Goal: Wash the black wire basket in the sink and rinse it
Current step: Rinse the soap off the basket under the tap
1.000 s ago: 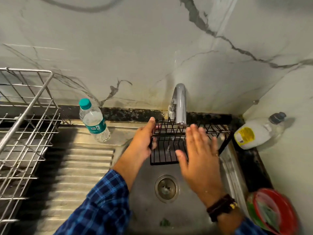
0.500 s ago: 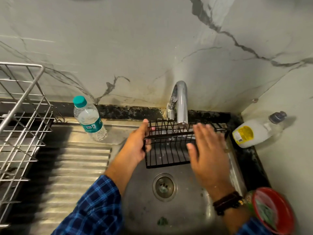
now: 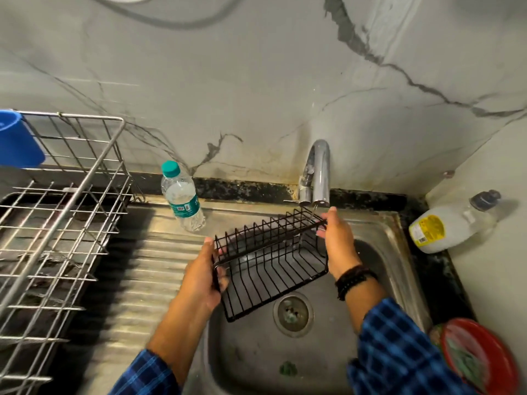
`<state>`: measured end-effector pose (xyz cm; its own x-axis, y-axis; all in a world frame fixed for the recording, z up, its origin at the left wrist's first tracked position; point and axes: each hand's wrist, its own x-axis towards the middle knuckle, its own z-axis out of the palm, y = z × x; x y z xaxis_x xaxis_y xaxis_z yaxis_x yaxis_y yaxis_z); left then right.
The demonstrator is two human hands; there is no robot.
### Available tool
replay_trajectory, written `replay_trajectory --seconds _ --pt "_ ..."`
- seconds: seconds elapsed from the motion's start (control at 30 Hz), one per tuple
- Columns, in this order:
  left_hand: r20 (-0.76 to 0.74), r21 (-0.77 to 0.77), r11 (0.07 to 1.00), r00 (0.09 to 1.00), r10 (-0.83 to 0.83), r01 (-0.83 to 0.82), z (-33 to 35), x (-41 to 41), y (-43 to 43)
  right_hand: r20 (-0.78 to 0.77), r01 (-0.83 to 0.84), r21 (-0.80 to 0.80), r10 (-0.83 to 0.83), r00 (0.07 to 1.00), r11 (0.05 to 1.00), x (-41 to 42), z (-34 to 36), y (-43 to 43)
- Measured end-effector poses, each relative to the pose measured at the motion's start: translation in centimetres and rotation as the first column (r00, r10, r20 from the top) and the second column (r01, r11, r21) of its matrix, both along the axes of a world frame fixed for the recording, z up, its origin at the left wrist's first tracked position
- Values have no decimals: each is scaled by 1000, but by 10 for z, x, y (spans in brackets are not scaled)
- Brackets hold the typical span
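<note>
I held the black wire basket [image 3: 271, 260] tilted above the steel sink [image 3: 399, 252], between the faucet [image 3: 319, 172] and the drain [image 3: 293, 313], with both hands. My left hand [image 3: 204, 277] was wrapped around the basket's near-left end, fingers curled over the rim wire. My right hand [image 3: 338, 238] pinched the far-right end of the top rail, directly under the faucet spout. I could not tell whether water was running. A clear water bottle [image 3: 182, 198] with a teal cap stood on the back edge of the ribbed drainboard [image 3: 154, 269], left of the basket. A steel dish rack [image 3: 57, 206] filled the counter's left side. A pale detergent bottle [image 3: 450, 223] lay on the counter at the right back corner, and a red bowl [image 3: 479, 357] sat at the near-right edge.
</note>
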<state>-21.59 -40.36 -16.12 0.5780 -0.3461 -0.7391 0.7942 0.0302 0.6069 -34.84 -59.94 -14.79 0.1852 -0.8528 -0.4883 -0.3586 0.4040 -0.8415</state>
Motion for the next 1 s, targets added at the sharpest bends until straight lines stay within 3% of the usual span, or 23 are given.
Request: replay_trajectory --seconds 0.1,0.17,0.27,0.37,0.47,0.57,0.67,0.73,0.8,0.87,0.93,1.0 --pt "-166 -100 988 981 98 -116 -11 -4 18 -20 -130 67 131 991 989 -3 -12 -4" --pt "-314 -191 951 933 174 -242 -14 -9 23 -5 -82 108 83 997 991 -12 -22 1" --pt "-480 -281 881 851 214 -381 -18 -20 20 231 -15 281 -52 972 959 -18 -38 16" --pt "-606 -328 836 777 171 -440 -30 -33 16 449 -21 316 -130 884 949 -10 -37 33" --pt "-638 -330 856 763 109 -398 -33 -55 18 374 0 137 -52 926 991 -9 -27 40" --pt "-642 -280 912 765 55 -301 -33 -70 20 103 -103 -140 117 988 985 -14 -21 38" --pt "-505 -104 994 860 -72 22 -38 -70 24 -133 -220 -330 185 974 918 -23 -7 29" --pt "-291 139 971 946 -146 192 -37 -64 26 -168 -234 -356 184 969 905 -26 4 24" --pt "-125 250 932 964 -236 261 -31 -54 25 -184 -257 -366 201 962 894 -24 15 24" --pt "-57 261 853 890 -453 451 -24 -45 23 -278 -362 -398 266 923 843 -19 20 30" --pt "45 402 683 732 -680 609 -14 -44 22 -308 -418 -392 311 899 820 -15 18 38" --pt "226 599 598 604 -764 533 -9 -47 23 -270 -395 -372 310 912 840 -17 17 42"
